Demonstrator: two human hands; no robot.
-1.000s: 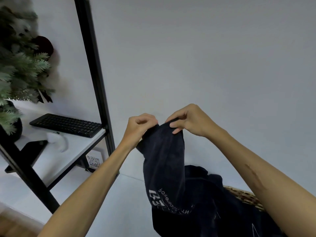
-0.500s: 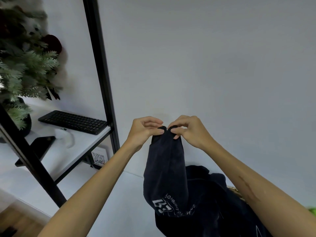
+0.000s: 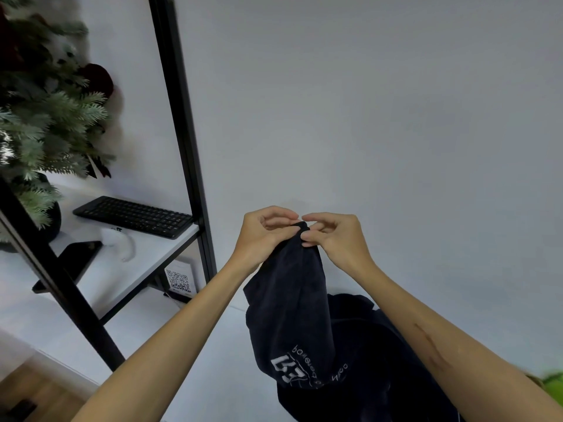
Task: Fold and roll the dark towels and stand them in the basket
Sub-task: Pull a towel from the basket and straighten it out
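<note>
A dark navy towel (image 3: 289, 306) with white printed lettering hangs in the air in front of me, bunched at its top edge. My left hand (image 3: 262, 236) grips that top edge from the left. My right hand (image 3: 332, 236) pinches the same edge from the right, fingertips nearly touching the left hand's. Behind and below it lies a heap of more dark towels (image 3: 380, 354) on the white surface. The basket is hidden except for a sliver of woven rim (image 3: 534, 379) at the lower right, behind my right forearm.
A black metal shelf frame (image 3: 182, 132) stands to the left, carrying a black keyboard (image 3: 134, 216), a white mouse (image 3: 122, 242) and a dark phone (image 3: 76, 260). A small fir tree (image 3: 39, 117) fills the upper left. A QR-code card (image 3: 179, 281) leans under the shelf. A plain white wall lies behind.
My hands have drawn closer together on the towel's top edge and dropped lower in view; my right fingers have shifted their pinch. The view has tilted, moving the shelf rightward.
</note>
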